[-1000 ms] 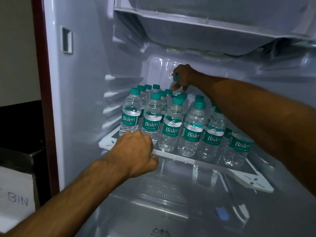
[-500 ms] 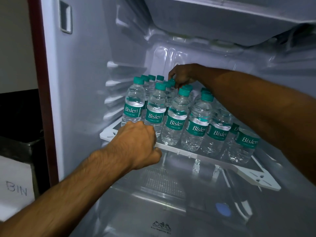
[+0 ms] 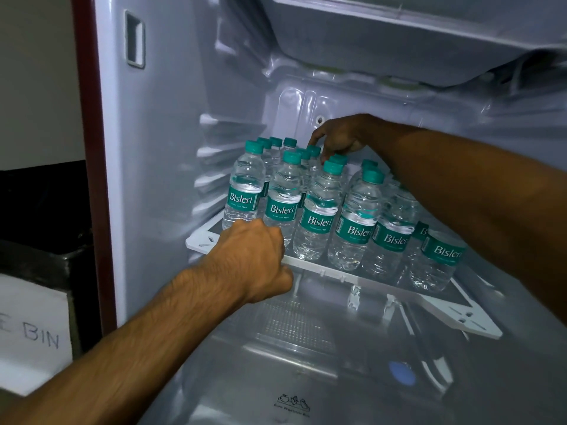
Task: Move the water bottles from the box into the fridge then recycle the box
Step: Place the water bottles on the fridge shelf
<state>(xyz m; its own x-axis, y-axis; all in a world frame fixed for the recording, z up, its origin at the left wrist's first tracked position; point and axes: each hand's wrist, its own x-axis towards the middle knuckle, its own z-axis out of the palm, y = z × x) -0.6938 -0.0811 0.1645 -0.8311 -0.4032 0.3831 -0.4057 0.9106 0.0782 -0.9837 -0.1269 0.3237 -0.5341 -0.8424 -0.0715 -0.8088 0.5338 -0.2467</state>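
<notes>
Fridge (image 3: 159,179) open. Shelf (image 3: 202,240) — front edge clenched in left grip (image 3: 254,259), likely steadying it under load. Bottles (image 3: 316,216) in rows just behind that grip; right grip (image 3: 336,141) reaches over them, pinches rear bottle (image 3: 313,151) by cap — likely seating it upright.

Well to the left of the left hand (image 3: 254,256) and lower, a white paper sign (image 3: 30,335) lettered "BIN" fronts a dark container (image 3: 40,256). Above the container runs a black band (image 3: 43,194), then a pale wall (image 3: 36,81).
</notes>
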